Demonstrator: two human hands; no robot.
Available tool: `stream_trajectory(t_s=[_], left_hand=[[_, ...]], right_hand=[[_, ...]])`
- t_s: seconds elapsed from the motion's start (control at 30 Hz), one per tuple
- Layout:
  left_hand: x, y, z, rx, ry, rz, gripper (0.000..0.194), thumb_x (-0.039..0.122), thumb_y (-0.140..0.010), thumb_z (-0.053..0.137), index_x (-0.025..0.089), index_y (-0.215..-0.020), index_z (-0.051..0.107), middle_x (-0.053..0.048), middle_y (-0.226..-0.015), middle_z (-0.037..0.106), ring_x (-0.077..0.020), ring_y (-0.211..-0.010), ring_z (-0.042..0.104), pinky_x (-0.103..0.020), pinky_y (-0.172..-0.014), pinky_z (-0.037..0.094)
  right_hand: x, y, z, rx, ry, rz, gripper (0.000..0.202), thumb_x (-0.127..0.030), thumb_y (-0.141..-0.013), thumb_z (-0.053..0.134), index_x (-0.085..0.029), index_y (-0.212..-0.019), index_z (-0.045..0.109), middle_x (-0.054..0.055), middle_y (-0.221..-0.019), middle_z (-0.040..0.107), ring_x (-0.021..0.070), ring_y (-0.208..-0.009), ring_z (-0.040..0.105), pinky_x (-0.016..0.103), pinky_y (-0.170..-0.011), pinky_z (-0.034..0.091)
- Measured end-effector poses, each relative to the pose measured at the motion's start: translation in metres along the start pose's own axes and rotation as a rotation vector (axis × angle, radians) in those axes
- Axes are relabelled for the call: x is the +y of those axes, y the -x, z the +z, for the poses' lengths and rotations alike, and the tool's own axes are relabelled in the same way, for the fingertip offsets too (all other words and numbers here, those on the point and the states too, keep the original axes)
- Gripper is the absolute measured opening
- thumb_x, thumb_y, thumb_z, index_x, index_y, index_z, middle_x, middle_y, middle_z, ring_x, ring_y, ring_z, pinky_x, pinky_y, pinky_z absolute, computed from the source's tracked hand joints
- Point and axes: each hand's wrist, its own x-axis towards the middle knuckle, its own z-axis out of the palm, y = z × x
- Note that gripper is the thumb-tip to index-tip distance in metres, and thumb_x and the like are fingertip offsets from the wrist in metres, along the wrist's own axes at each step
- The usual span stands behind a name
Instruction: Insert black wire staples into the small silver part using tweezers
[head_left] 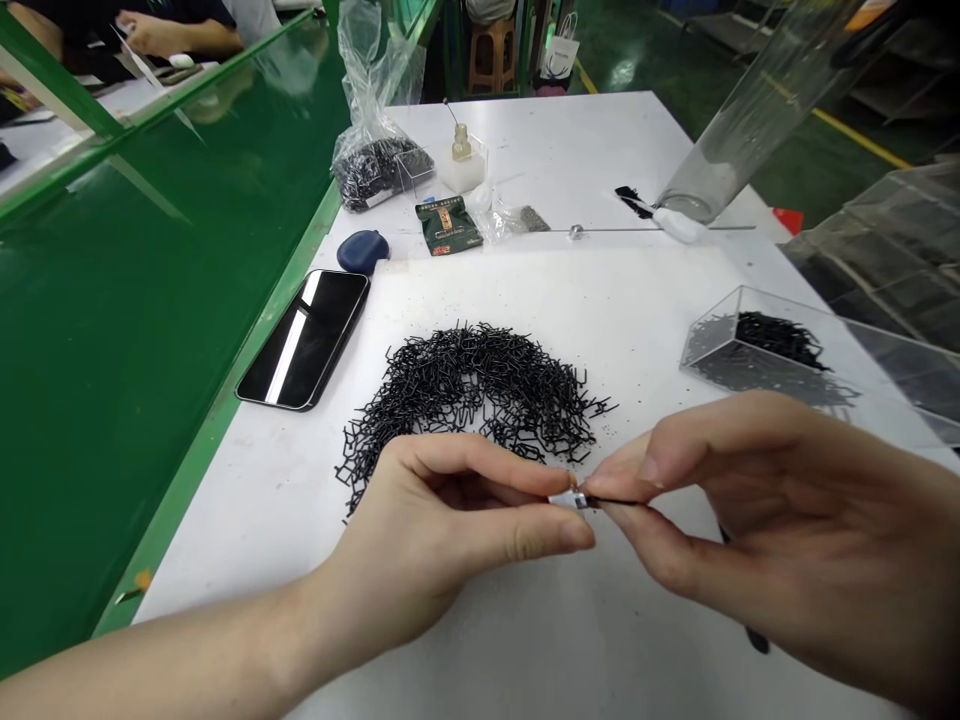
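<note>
My left hand [442,535] pinches a small silver-white part [566,499] between thumb and forefinger. From the right, my right hand [772,530] holds a thin black strip [616,502] in its fingertips, its end meeting the silver part. Whether the strip sits inside the part or only touches it, I cannot tell. Behind both hands spreads an arc-shaped pile of small bent black pins [480,365] on the white table [630,620]. A dark tool [756,640] lies partly hidden under my right hand.
A phone [304,340] and a dark blue case [363,251] lie left. Farther back are a bag of black pieces [379,170], a small bottle [461,145] and a green packet [448,226]. At right stand a clear tray [712,345] and a clear tube [739,140].
</note>
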Motion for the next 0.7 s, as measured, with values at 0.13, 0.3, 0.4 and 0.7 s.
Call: stream_trajectory(t_s=[0.13,0.3,0.4,0.7], left_hand=[[0.0001,0.0017,-0.0006,0.006,0.009,-0.017,0.036,0.002,-0.063,0.114,0.028,-0.080,0.095,0.002,-0.086,0.094,-0.0135,-0.081,0.090,-0.014,-0.081,0.072],[0.0016,0.0005,0.0005,0.016,-0.002,-0.038,0.034,0.004,-0.064,0.115,0.026,-0.082,0.096,0.000,-0.082,0.092,-0.0128,-0.078,0.087,-0.015,-0.080,0.071],[0.0022,0.0000,0.0022,0.022,0.009,-0.049,0.035,0.002,-0.063,0.114,0.025,-0.082,0.095,0.001,-0.080,0.091,-0.0097,-0.074,0.083,-0.012,-0.076,0.068],[0.0015,-0.0013,0.0048,0.056,-0.161,0.113,0.034,0.007,-0.077,0.107,0.033,-0.097,0.098,0.004,-0.085,0.086,-0.0081,-0.078,0.076,-0.010,-0.073,0.064]], right_hand=[[0.0012,-0.0004,0.0000,-0.003,-0.007,-0.013,0.044,0.006,-0.082,0.082,-0.032,-0.102,0.079,-0.007,-0.087,0.090,0.0181,-0.072,0.090,0.020,-0.075,0.077],[0.0025,-0.0002,0.0000,0.017,0.007,-0.023,0.046,0.006,-0.080,0.083,-0.033,-0.104,0.080,-0.005,-0.089,0.090,0.0197,-0.071,0.090,0.023,-0.073,0.078],[0.0025,0.0000,0.0019,0.030,-0.007,-0.003,0.045,0.006,-0.079,0.083,-0.032,-0.103,0.080,-0.005,-0.087,0.089,0.0201,-0.071,0.089,0.025,-0.073,0.079],[0.0023,-0.0011,-0.0017,0.177,-0.051,0.154,0.045,0.005,-0.080,0.085,-0.033,-0.102,0.076,-0.005,-0.088,0.090,0.0210,-0.077,0.092,0.024,-0.074,0.079]])
